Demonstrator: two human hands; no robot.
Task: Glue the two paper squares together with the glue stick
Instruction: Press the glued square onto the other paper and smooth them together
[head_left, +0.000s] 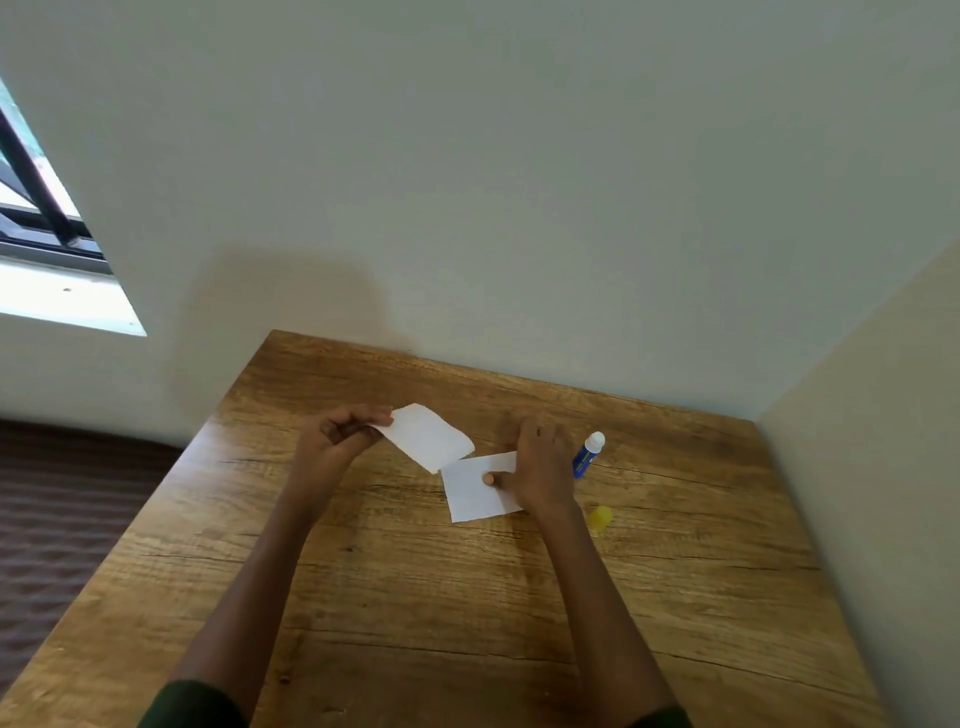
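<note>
My left hand (337, 434) pinches the left corner of one white paper square (428, 436) and holds it tilted just above the wooden table (415, 597). The second white paper square (475, 491) lies flat on the table under my right hand (537, 475), whose thumb presses on its middle while the fingers cover its right edge. The blue glue stick (588, 454), uncapped with its white tip showing, lies on the table just right of my right hand. Its yellow cap (601, 517) sits apart, nearer to me.
The table stands in a corner, with a pale wall behind it and another along its right edge. A window (47, 234) is at the far left, and dark floor (62, 519) lies beyond the table's left edge.
</note>
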